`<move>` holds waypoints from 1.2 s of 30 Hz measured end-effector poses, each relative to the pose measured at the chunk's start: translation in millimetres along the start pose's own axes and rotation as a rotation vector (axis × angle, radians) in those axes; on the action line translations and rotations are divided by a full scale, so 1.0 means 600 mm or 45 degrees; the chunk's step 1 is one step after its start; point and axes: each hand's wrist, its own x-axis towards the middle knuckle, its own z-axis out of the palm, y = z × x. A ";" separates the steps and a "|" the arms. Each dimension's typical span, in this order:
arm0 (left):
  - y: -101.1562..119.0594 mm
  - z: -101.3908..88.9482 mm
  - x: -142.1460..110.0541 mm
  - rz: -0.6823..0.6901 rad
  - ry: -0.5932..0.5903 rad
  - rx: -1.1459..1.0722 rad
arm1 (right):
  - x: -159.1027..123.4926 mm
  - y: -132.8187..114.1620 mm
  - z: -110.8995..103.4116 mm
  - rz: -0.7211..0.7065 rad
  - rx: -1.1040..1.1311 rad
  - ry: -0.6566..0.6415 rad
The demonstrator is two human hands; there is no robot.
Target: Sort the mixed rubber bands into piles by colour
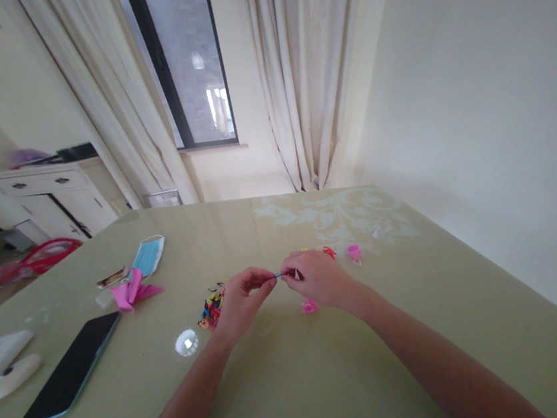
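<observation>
A glossy, greenish table carries these things, twelve o'clock being its far edge: at ten, a blue mask; at nine, a pink folded piece and, more inside, a colourful heap; at eight, a dark phone and a clear round piece; at one, red bits; at two, a pink cup.

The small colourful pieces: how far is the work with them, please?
Apparently done: red pieces lie apart, near the pink cup. In hand: the left hand and right hand pinch a small bluish piece. Probably left: the mixed-colour pile beside the left hand.
</observation>
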 end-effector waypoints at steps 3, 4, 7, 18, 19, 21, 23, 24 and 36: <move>-0.003 -0.005 0.002 -0.003 -0.012 0.121 | -0.002 0.002 -0.018 -0.011 0.062 0.043; -0.006 -0.008 0.003 -0.004 -0.013 0.235 | -0.003 0.003 -0.028 -0.019 0.107 0.062; -0.018 -0.021 0.002 0.001 0.022 0.809 | -0.013 0.003 -0.067 -0.039 0.245 0.141; -0.023 -0.030 0.001 -0.185 -0.130 1.497 | -0.086 -0.030 -0.185 -0.163 0.470 0.389; -0.023 -0.030 0.002 -0.183 -0.132 1.492 | -0.091 -0.033 -0.189 -0.170 0.473 0.398; -0.024 -0.031 0.003 -0.182 -0.133 1.480 | -0.098 -0.036 -0.196 -0.175 0.468 0.412; -0.025 -0.032 0.003 -0.192 -0.133 1.467 | -0.102 -0.037 -0.199 -0.175 0.457 0.423; -0.026 -0.033 0.003 -0.200 -0.135 1.461 | -0.101 -0.036 -0.200 -0.175 0.455 0.425; -0.032 -0.036 0.004 -0.191 -0.180 1.481 | -0.003 0.046 -0.049 0.231 -0.472 -0.269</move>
